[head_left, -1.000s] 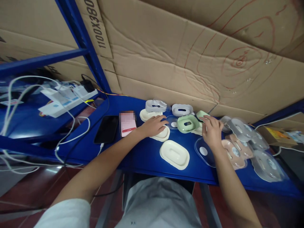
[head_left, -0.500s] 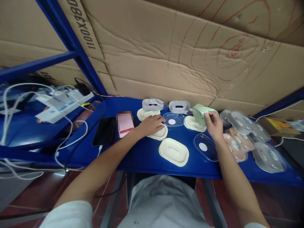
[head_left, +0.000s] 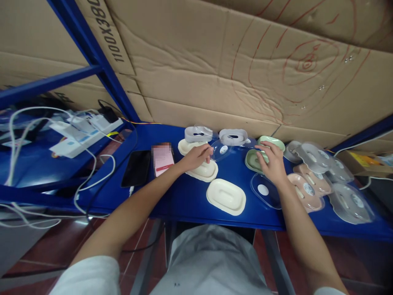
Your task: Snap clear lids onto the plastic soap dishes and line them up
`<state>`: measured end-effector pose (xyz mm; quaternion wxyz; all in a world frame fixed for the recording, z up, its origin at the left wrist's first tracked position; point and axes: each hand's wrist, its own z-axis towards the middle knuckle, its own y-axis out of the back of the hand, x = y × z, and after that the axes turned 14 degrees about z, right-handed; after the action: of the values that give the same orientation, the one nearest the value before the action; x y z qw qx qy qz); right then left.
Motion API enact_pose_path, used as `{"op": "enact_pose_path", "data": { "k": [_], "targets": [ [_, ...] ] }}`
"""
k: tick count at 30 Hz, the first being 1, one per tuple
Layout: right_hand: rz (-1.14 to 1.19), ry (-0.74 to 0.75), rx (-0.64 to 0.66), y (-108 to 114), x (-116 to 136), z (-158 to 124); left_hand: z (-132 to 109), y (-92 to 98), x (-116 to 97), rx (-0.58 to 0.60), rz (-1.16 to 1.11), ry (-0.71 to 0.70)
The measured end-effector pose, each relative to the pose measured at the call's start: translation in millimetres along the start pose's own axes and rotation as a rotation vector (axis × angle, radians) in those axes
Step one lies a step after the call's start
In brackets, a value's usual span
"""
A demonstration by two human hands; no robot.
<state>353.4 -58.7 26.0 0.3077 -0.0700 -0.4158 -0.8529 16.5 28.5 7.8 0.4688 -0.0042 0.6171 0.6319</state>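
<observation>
A brown cardboard wall point(head_left: 190, 57), drawn with red rings point(head_left: 308, 62), rises behind a blue table point(head_left: 184, 200) above a red tiled floor point(head_left: 129, 264). Right of the table's centre, the right hand point(head_left: 273, 164) curves over a green box point(head_left: 253, 161); whether it grips anything, I cannot tell. Further left, the left hand point(head_left: 198, 158) pinches a tilted clear lid point(head_left: 218, 153) bearing a small white sticker point(head_left: 224, 149).

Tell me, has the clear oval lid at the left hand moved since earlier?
Yes: judged against the cardboard wall, the clear oval lid has shifted up the view, toward the wall.
</observation>
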Motion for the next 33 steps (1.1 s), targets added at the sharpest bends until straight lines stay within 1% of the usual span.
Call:
{"op": "enact_pose_path", "data": {
  "k": [4, 7, 9, 12, 13, 15, 17, 18, 20, 21, 22, 23, 24, 26, 27, 30, 33],
  "targets": [
    [0.057, 0.059, 0.084, 2.8, 9.2, 2.5, 4.3, -5.7, 8.7, -0.063, -0.034, 0.092],
    [0.148, 0.095, 0.189, 9.1, 31.1, 7.1, 4.6, -8.7, 13.8, -0.125, -0.025, 0.147],
    [0.206, 0.099, 0.336, 10.9, 56.1, 6.4, 3.6, -9.4, 14.2, -0.160, -0.001, 0.170],
    [0.196, 0.115, 0.646, 5.4, 100.2, -7.3, 1.4, -4.8, 8.5, -0.184, 0.077, 0.174],
    [0.163, 0.127, 0.716, 1.7, 113.5, -15.0, 0.6, -0.6, 5.3, -0.184, 0.115, 0.168],
    [0.094, 0.154, 0.778, -6.6, 134.3, -32.5, -0.9, 12.8, -1.3, -0.165, 0.201, 0.135],
    [0.047, 0.169, 0.762, -13.0, 145.3, -49.5, -2.9, 31.9, -6.2, -0.113, 0.272, 0.079],
    [0.035, 0.169, 0.738, -14.6, 147.3, -57.2, -4.5, 42.3, -7.6, -0.061, 0.302, 0.045],
    [0.020, 0.151, 0.661, -14.5, 146.2, -70.5, -10.4, 60.9, -8.4, 0.094, 0.370, -0.017],
    [0.019, 0.136, 0.620, -13.2, 143.9, -76.5, -15.5, 67.5, -8.5, 0.207, 0.437, -0.043],
    [0.023, 0.122, 0.582, -11.7, 140.8, -82.1, -22.4, 71.5, -8.8, 0.295, 0.501, -0.060],
    [0.030, 0.111, 0.551, -10.1, 137.4, -87.6, -31.1, 72.7, -9.9, 0.353, 0.557, -0.069],
    [0.036, 0.102, 0.526, -8.9, 133.8, -92.9, -41.7, 71.2, -11.8, 0.384, 0.591, -0.078],
    [0.046, 0.100, 0.497, -7.5, 126.7, -103.0, -67.1, 61.7, -18.4, 0.386, 0.608, -0.092],
    [0.047, 0.105, 0.487, -6.9, 123.2, -107.8, -81.0, 54.7, -22.8, 0.359, 0.622, -0.081],
    [0.014, 0.091, 0.411, -2.5, 112.9, -122.2, -121.3, 31.2, -39.6, 0.226, 0.743, -0.018],
    [-0.100, -0.020, 0.271, 10.4, 100.0, -136.3, -150.3, 8.3, -63.8, 0.063, 0.836, 0.012]
  ]
}}
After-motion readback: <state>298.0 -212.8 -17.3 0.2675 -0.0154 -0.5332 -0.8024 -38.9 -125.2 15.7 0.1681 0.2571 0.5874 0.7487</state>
